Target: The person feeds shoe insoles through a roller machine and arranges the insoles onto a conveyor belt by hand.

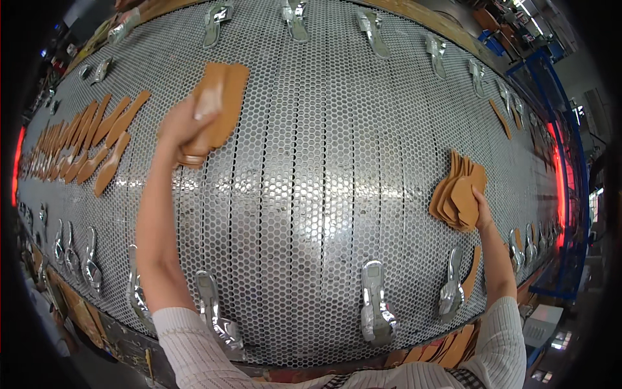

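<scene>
My left hand (186, 123) grips a stack of tan shoe insoles (228, 97), held over the left part of a honeycomb-patterned metal conveyor (311, 149). The thumb lies across the top of that stack, and its far end is broad. On the right, my right hand (483, 211) holds another fanned stack of tan insoles (453, 194) by its right side. Whether this second stack rests on the conveyor I cannot tell. Left of my left hand, many tan insoles (111, 165) lie side by side in rows on the metal surface.
Silver-strapped sandals line the far edge, such as one sandal (297, 23), and the near edge, such as another sandal (376, 305). More insoles (457, 347) sit at the near edge by my body. A blue frame (570, 214) with a red light stands at the right end.
</scene>
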Tool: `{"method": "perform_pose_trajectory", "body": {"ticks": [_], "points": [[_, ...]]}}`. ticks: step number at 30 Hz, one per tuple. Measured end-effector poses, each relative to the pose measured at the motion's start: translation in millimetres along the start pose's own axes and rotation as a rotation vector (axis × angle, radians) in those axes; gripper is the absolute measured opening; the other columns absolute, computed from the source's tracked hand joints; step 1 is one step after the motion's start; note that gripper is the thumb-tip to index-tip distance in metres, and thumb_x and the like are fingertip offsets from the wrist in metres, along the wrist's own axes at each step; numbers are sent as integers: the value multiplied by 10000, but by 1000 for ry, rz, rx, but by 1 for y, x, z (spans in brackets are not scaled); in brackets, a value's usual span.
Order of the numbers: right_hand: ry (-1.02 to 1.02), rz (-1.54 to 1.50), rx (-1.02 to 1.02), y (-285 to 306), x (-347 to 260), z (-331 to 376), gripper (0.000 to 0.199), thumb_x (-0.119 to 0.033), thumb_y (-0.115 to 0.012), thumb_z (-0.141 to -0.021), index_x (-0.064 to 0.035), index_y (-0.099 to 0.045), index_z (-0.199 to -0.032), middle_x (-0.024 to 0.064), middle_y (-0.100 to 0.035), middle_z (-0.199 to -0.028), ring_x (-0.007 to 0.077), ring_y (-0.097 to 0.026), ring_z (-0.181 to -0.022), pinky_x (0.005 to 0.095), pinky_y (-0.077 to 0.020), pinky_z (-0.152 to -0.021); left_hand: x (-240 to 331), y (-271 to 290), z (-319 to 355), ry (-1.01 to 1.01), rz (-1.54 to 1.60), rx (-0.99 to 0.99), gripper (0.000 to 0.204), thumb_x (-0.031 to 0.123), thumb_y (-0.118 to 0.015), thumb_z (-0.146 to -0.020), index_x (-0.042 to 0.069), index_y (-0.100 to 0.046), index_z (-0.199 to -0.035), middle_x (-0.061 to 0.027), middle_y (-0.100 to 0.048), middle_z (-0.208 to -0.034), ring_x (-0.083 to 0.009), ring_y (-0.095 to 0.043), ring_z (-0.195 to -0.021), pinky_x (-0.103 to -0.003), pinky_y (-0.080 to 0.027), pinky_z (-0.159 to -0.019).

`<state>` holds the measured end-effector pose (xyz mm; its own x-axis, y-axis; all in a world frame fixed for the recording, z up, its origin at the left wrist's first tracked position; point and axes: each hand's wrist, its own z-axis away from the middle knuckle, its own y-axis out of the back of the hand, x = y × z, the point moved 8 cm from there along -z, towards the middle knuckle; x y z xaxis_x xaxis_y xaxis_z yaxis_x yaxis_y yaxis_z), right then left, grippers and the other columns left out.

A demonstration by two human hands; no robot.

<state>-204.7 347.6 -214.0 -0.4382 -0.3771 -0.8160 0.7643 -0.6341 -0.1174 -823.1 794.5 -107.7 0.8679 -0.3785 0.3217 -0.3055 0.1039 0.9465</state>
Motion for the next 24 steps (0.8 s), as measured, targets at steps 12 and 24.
{"method": "perform_pose_trajectory", "body": {"ticks": [12,24], "points": [[-105,-146,-156,-76,16,15,510,-310,-613,-849,-9,-484,-1239,123,-588,-1171,246,-588,-1047,389,-486,-915,197,-101,106,120,-64,-125,648,566,-599,-776,-29,-509,-1016,-226,-562,-1004,-370,-585,-899,-465,-486,-759],[49,-69,-392,-315,26,59,511,-219,-636,-853,-28,-422,-1276,138,-546,-1207,250,-566,-1080,372,-497,-906,160,-100,108,182,132,1,809,642,-466,-802,-54,-464,-1214,-203,-537,-1198,-377,-501,-1118,-582,-247,-983]]}}
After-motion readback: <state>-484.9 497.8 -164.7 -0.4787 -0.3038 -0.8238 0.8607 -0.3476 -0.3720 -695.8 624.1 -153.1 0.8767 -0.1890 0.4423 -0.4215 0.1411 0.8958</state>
